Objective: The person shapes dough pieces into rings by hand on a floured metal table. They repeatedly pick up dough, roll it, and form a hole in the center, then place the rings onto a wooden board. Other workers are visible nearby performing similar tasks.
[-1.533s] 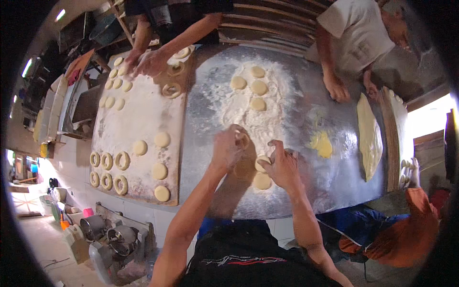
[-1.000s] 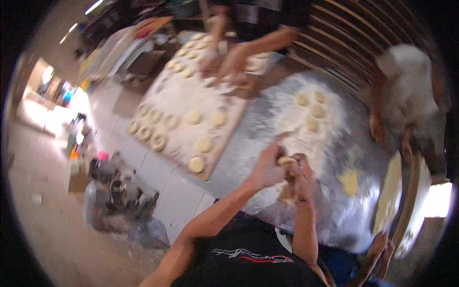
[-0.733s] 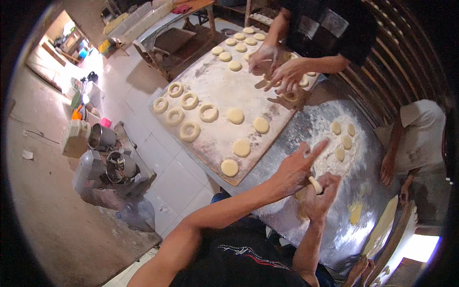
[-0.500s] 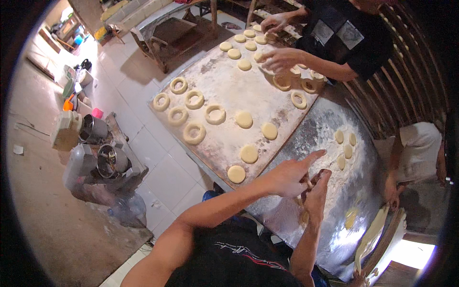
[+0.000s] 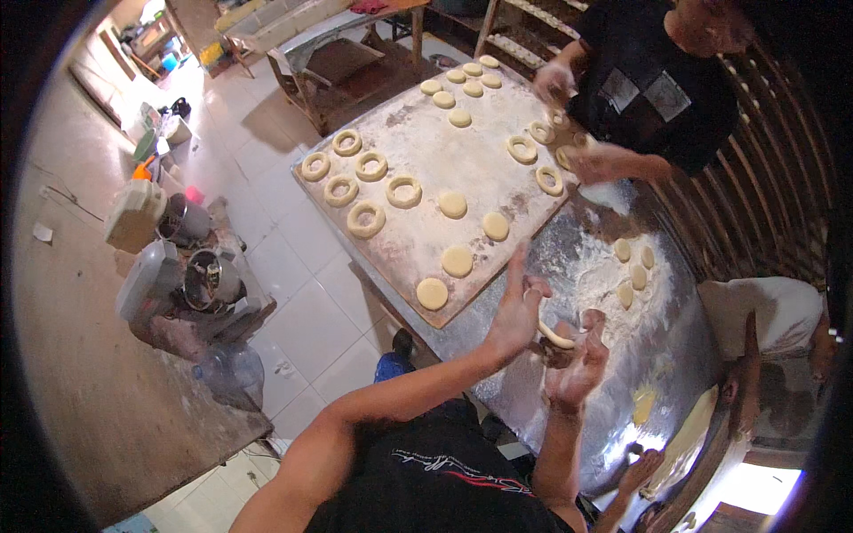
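Between my two hands is a piece of pale dough (image 5: 556, 337), held over the metal tabletop; it shows as a thin curved strip, likely part of a ring. My left hand (image 5: 517, 313) grips its left end with the index finger pointing up and away. On its right end, the fingers of my right hand (image 5: 576, 366) are curled, partly hiding it. Just beyond my left hand lie flat dough discs (image 5: 458, 261) on the floured wooden board (image 5: 391, 280). Dough rings (image 5: 403, 191) rest farther left on the board.
Across the board a co-worker's hands (image 5: 593, 163) work near more dough rings (image 5: 522, 149). Several small dough pieces (image 5: 639, 277) lie in flour on the metal table (image 5: 524, 391). A long dough sheet (image 5: 682, 444) is beside another person at right. Metal pots (image 5: 211, 277) stand at left.
My hands have drawn apart slightly and the dough strip now shows between them; my left hand has shifted left. The co-worker's hands moved right and nearer. The whole view has shifted a little.
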`<state>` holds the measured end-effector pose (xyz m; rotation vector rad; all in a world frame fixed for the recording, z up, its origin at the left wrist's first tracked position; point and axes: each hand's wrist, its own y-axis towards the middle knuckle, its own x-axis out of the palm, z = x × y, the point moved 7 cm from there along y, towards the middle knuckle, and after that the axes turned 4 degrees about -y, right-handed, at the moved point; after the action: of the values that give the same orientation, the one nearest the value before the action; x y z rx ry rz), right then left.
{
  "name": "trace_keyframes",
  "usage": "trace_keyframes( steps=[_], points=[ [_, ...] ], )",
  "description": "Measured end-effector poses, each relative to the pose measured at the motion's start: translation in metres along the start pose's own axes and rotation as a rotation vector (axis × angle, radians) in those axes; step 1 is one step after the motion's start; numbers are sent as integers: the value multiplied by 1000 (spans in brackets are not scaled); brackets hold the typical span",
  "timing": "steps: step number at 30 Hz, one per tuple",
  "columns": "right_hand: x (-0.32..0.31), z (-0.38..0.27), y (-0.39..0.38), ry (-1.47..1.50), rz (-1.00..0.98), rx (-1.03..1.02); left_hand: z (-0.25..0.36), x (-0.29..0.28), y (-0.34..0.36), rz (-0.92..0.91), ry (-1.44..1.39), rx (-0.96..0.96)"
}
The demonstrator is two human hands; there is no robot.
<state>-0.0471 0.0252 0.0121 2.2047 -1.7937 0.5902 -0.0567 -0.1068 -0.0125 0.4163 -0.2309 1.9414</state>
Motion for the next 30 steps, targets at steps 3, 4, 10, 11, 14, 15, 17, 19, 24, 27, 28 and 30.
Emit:
trace_keyframes(
  steps=[3, 4, 10, 11, 14, 15, 17, 19, 24, 27, 28, 30],
  points=[
    [5, 5, -12, 45, -114, 144, 33, 13, -21, -83, 386, 430],
    [10, 5, -17, 160, -177, 177, 53, 23, -43, -150, 539, 824],
    [3, 16, -23, -85, 12, 186, 15, -20, -42, 129, 61, 36],
    [11, 18, -23, -77, -48, 145, 28, -19, -45, 65, 226, 194],
    [41, 26, -27, -75, -303, 104, 70, -14, -69, -65, 662, 817],
    [51, 27, -28, -163, -366, 64, 68, -21, -62, -63, 709, 715],
    [57, 39, -26, -279, -290, 157, 62, -49, -49, 91, 495, 407],
    [68, 50, -24, -352, -215, 196, 52, -71, -43, 178, 328, 146],
    [113, 82, -10, -338, -330, 207, 110, -82, -62, -70, 824, 1138],
    [130, 96, 13, -518, -266, 95, 82, -142, -12, 248, 585, 325],
    [138, 105, 18, -503, -296, 126, 68, -159, -6, 328, 326, 131],
    [147, 119, 26, -511, -282, 211, 88, -153, -6, 285, 658, 419]
  ],
)
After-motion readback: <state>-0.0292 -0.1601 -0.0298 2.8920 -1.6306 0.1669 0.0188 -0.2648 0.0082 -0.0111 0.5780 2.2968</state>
